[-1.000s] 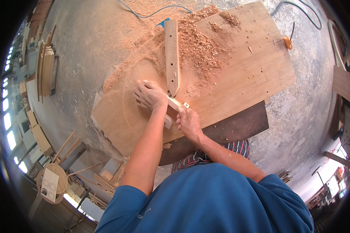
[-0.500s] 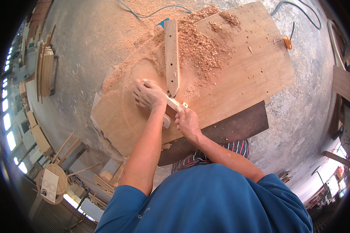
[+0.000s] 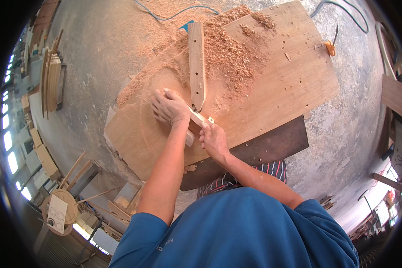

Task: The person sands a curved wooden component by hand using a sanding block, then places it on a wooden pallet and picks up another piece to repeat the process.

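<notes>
A pale wooden piece (image 3: 197, 118) lies slanted on the plywood tabletop (image 3: 263, 94), just below the pointed near end of a wooden bar with holes (image 3: 196, 67). My left hand (image 3: 169, 108) is over its far part, fingers bent down around it and thumb side toward the bar. At the near end, my right hand (image 3: 215, 140) grips the piece with fingers curled. A small light tab (image 3: 211, 120) sticks up beside the right fingers. Another pale wooden end (image 3: 190, 138) shows under my left wrist; whether it joins the held piece is hidden. A small dark metal part (image 3: 193, 107) shows at the bar's tip.
Heaped wood shavings (image 3: 230, 49) cover the tabletop right of the bar and spill beyond its far edge. A dark board (image 3: 272, 139) juts out along the near edge. A blue cable (image 3: 178, 17) crosses the floor beyond. Stacked boards (image 3: 53, 82) stand at the left.
Both hands and the wooden piece have shifted very slightly left. The bar and the tabletop look the same.
</notes>
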A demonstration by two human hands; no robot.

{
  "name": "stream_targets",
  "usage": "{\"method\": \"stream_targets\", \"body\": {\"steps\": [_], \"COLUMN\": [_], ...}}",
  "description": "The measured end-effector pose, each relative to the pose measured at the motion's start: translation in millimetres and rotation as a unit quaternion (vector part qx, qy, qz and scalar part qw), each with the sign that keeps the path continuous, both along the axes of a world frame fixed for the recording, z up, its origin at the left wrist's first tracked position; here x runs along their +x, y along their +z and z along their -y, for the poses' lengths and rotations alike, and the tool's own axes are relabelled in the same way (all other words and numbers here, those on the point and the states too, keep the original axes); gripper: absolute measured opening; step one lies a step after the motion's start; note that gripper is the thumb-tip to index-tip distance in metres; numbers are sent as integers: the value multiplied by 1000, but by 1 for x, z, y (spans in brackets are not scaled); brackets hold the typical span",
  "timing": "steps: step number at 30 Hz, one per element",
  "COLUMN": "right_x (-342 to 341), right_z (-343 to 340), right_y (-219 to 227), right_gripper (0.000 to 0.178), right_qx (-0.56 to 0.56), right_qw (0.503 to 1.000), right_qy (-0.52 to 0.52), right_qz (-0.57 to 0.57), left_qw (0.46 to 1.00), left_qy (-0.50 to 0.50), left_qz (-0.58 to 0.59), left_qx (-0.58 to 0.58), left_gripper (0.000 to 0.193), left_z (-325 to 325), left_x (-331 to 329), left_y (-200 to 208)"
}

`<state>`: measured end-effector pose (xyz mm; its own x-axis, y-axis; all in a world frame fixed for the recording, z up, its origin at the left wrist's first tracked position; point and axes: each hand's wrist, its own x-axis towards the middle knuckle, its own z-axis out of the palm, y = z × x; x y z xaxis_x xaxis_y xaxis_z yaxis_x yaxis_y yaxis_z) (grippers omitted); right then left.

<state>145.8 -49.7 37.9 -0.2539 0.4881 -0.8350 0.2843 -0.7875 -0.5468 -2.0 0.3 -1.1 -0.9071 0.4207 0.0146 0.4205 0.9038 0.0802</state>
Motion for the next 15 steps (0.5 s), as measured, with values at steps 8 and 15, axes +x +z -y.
{"method": "stream_targets", "body": {"steps": [8,15], "right_x": [-4,-10], "right_z": [3,-1], "right_y": [-4,-4], "right_gripper": [39,38], "right_qx": [0,6], "right_qw": [1000,1000], "right_qy": [-17,5], "right_qz": [-5,3], "left_qw": [1000,1000], "left_qy": [-4,-19], "left_qz": [18,13], "left_qx": [-7,-1], "left_gripper": [46,46], "left_z": [-6,-7], "left_x": [-1,-7], "left_y": [7,6]}}
